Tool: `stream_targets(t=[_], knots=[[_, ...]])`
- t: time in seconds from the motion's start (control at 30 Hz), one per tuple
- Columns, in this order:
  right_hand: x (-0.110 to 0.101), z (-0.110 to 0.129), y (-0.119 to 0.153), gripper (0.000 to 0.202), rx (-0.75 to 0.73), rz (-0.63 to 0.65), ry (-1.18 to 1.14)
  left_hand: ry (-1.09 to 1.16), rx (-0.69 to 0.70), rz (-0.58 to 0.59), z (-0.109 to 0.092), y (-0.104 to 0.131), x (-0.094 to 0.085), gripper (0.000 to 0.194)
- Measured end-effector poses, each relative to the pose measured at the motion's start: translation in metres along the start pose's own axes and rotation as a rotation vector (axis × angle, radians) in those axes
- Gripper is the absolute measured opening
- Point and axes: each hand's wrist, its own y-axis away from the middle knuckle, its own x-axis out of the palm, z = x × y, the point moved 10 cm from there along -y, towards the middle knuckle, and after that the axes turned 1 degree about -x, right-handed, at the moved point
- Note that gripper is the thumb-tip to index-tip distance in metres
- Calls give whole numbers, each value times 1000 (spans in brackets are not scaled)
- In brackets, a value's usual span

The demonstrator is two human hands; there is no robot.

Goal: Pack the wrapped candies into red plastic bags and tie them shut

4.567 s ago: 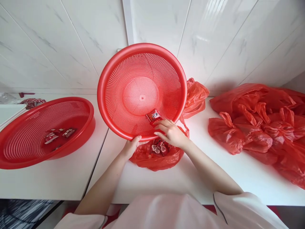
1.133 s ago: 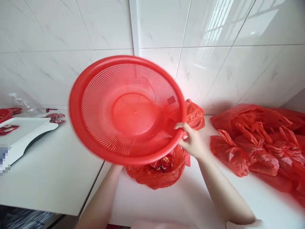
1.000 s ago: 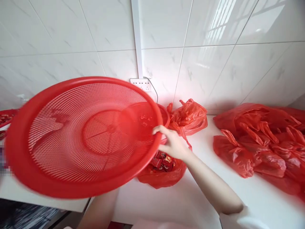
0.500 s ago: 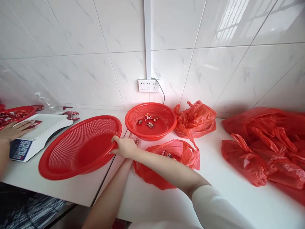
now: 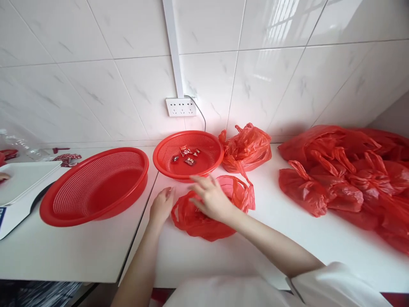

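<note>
My right hand (image 5: pixel 212 198) is over an opened red plastic bag (image 5: pixel 204 228), its fingers apart and holding nothing. To the left of that bag is my left hand (image 5: pixel 162 204), raised a little above the table with its fingers bent; whether anything is between them is not clear. Behind both hands stands a small red basket (image 5: pixel 166 170) with several wrapped candies (image 5: pixel 189 161) on its bottom. A large red basket (image 5: pixel 96 187) without contents rests tilted on the left table, apart from my left hand.
At the far left, a white scale (image 5: pixel 28 179) stands beside another person's fingertips (image 5: pixel 4 176). A tied red bag (image 5: pixel 247 149) sits by the small basket. More red bags (image 5: pixel 345 179) are piled at the right. A socket strip (image 5: pixel 180 107) is on the wall.
My right hand has let go of the large basket and moved right, over the open bag. My left hand has come into clearer view. The view has shifted right.
</note>
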Motion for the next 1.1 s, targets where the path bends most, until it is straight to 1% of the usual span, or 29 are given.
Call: stream_targets(t=[0.07,0.1,0.17,0.27,0.33,0.37,0.4,0.43,0.47,0.5,0.53,0.6,0.67,0.7,0.77,0.83,0.87,0.9,0.93,0.97,1.03,1.07,1.1], knots=[[-26,-50,38,38,189,-106,115,-78,47,92,10,10,4,38],[-34,-71,56,40,253,-139,120,-100,51,145,17,15,6,39],[-46,-102,85,43,331,-209,68,-108,48,248,32,28,11,43],[-56,-136,121,52,505,-293,-78,-46,50,331,45,39,17,44],[-52,-151,135,55,633,-269,-259,4,46,307,47,40,16,44],[-51,-154,139,54,671,-252,-345,33,42,276,46,40,13,43],[-54,-154,140,51,683,-246,-401,71,41,226,43,39,8,41],[-61,-152,138,47,674,-264,-415,121,51,167,37,38,0,39],[-74,-150,135,42,652,-310,-387,181,75,104,26,39,-8,37],[-91,-146,131,37,623,-380,-332,247,110,34,13,40,-19,34],[-110,-142,126,32,592,-461,-274,321,164,-13,-4,42,-28,31],[-147,-131,112,25,510,-618,-213,428,298,-71,-45,48,-46,25],[-178,-117,94,22,400,-753,-241,540,401,-132,-84,52,-65,20],[-192,-109,84,21,345,-814,-255,598,425,-104,-102,52,-68,19],[-216,-93,65,17,245,-918,-249,735,499,7,-139,51,-69,16],[-234,-77,48,15,167,-1003,-205,836,629,88,-174,55,-72,13],[-239,-70,40,14,138,-1024,-187,863,696,123,-188,58,-73,15],[-241,-64,31,14,111,-1024,-183,872,747,169,-201,62,-70,21],[-240,-58,22,13,84,-1001,-199,863,776,232,-210,65,-62,30],[-236,-51,13,13,52,-957,-231,828,778,323,-218,68,-50,42],[-221,-35,-5,12,-27,-821,-320,694,704,545,-222,72,-12,60],[-210,-24,-13,11,-77,-732,-359,609,655,634,-219,75,8,64],[-198,-11,-20,10,-135,-634,-384,529,614,692,-215,76,26,63]])
